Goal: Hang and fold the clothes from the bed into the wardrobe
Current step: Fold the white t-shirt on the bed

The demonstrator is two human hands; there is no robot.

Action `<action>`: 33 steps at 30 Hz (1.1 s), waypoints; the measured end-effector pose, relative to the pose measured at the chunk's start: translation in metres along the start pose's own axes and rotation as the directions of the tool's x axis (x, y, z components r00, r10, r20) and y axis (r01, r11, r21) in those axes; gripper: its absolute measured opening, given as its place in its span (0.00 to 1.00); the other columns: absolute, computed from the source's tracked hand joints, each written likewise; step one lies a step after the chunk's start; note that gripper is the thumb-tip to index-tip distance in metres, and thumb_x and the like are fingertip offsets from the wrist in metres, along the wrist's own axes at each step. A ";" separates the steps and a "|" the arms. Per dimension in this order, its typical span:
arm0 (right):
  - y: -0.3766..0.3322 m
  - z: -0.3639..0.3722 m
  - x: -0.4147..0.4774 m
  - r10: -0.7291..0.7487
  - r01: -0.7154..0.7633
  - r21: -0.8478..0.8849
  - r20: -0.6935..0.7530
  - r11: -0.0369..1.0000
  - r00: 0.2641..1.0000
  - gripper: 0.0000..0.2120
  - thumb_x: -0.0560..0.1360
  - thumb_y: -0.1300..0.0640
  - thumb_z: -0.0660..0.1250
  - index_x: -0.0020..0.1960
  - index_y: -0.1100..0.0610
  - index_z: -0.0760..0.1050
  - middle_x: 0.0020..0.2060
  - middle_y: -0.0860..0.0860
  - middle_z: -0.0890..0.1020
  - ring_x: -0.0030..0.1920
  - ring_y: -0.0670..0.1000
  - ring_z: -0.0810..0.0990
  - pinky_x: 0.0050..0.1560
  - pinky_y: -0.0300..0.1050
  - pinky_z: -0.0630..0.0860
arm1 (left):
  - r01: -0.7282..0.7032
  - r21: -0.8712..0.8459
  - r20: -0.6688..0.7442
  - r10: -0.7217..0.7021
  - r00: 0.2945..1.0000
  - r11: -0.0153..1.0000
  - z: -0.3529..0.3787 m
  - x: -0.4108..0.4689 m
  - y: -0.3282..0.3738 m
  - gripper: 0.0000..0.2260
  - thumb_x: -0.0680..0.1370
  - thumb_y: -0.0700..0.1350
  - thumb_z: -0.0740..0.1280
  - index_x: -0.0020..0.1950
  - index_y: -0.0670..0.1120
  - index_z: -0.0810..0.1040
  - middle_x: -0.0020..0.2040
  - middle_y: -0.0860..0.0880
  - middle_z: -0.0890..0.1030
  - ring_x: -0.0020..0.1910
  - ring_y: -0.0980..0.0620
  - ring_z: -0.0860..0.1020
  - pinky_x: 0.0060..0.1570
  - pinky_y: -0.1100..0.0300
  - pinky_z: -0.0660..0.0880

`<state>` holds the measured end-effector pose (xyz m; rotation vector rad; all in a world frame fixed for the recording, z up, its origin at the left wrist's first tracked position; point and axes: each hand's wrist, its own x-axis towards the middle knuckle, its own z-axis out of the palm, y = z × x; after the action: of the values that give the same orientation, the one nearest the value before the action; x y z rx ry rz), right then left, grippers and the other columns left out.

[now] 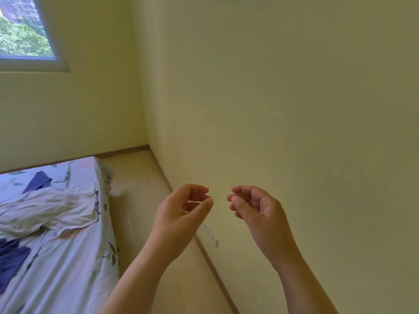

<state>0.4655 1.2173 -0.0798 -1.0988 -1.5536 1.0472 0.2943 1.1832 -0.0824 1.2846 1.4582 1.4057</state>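
A bed (74, 250) with a pale leaf-print sheet fills the lower left. On it lies a crumpled white garment (49, 209), a dark blue garment (38, 181) further back and another dark blue garment (11, 261) at the left edge. My left hand (181, 211) and my right hand (256, 207) are raised side by side in front of the wall, to the right of the bed and apart from the clothes. Both have loosely curled fingers and hold nothing. No wardrobe is in view.
A cream wall (294, 109) stands close ahead and to the right, with a brown skirting board (204, 245) along the floor. A strip of beige floor (140, 200) runs between bed and wall. A window (22, 30) is at the upper left.
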 end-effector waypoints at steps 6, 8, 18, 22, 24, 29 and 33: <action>0.015 0.038 0.097 -0.038 0.038 0.007 0.124 0.999 0.991 0.06 0.77 0.53 0.68 0.54 0.47 0.79 0.46 0.45 0.85 0.49 0.46 0.83 0.52 0.43 0.81 | -0.005 0.015 -0.140 0.007 0.990 1.000 -0.025 0.075 -0.021 0.08 0.75 0.44 0.71 0.52 0.52 0.80 0.45 0.53 0.84 0.43 0.56 0.82 0.42 0.65 0.79; 0.016 0.062 0.132 -0.045 0.045 0.003 0.190 0.999 0.981 0.06 0.78 0.54 0.68 0.54 0.48 0.79 0.46 0.46 0.85 0.49 0.46 0.83 0.52 0.43 0.81 | -0.001 0.005 -0.202 0.002 0.979 1.000 -0.043 0.101 -0.028 0.08 0.74 0.43 0.72 0.52 0.51 0.80 0.44 0.52 0.84 0.43 0.56 0.82 0.42 0.65 0.78; 0.012 0.193 0.259 -0.090 0.063 0.075 0.449 0.995 0.889 0.07 0.77 0.56 0.69 0.54 0.50 0.79 0.46 0.49 0.85 0.48 0.47 0.83 0.53 0.45 0.81 | 0.087 0.062 -0.455 -0.049 0.889 0.994 -0.140 0.188 -0.053 0.07 0.75 0.44 0.71 0.52 0.50 0.79 0.44 0.50 0.83 0.43 0.56 0.82 0.46 0.60 0.81; 0.022 0.236 0.308 -0.123 0.083 0.100 0.512 0.991 0.850 0.07 0.77 0.54 0.68 0.54 0.48 0.79 0.46 0.47 0.85 0.49 0.46 0.83 0.52 0.43 0.81 | 0.128 0.099 -0.529 -0.057 0.847 0.987 -0.169 0.226 -0.068 0.08 0.75 0.44 0.71 0.54 0.49 0.79 0.45 0.51 0.83 0.44 0.56 0.82 0.44 0.62 0.80; 0.032 0.258 0.334 -0.130 0.084 0.108 0.551 0.991 0.824 0.06 0.77 0.54 0.68 0.53 0.47 0.79 0.45 0.47 0.85 0.48 0.46 0.83 0.51 0.42 0.81 | 0.148 0.109 -0.571 -0.060 0.819 0.983 -0.184 0.248 -0.078 0.08 0.75 0.45 0.71 0.53 0.50 0.80 0.45 0.52 0.83 0.43 0.57 0.82 0.42 0.65 0.79; 0.044 0.315 0.413 -0.159 0.080 0.154 0.620 0.985 0.769 0.06 0.77 0.55 0.69 0.52 0.47 0.79 0.44 0.45 0.85 0.47 0.46 0.84 0.47 0.39 0.81 | 0.193 0.109 -0.640 -0.079 0.764 0.975 -0.221 0.315 -0.094 0.07 0.75 0.44 0.71 0.52 0.51 0.79 0.46 0.52 0.83 0.44 0.55 0.83 0.42 0.66 0.79; 0.042 0.364 0.482 -0.174 0.068 0.180 0.684 0.981 0.708 0.06 0.77 0.55 0.69 0.51 0.46 0.79 0.43 0.45 0.85 0.45 0.45 0.84 0.44 0.39 0.81 | 0.213 0.081 -0.712 -0.093 0.696 0.974 -0.254 0.370 -0.102 0.06 0.75 0.44 0.72 0.50 0.53 0.80 0.43 0.53 0.84 0.43 0.57 0.83 0.38 0.69 0.76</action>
<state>0.0396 1.6477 -0.0931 -0.4831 -2.0622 1.5659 -0.0535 1.4834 -0.0975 0.6744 2.1658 1.7967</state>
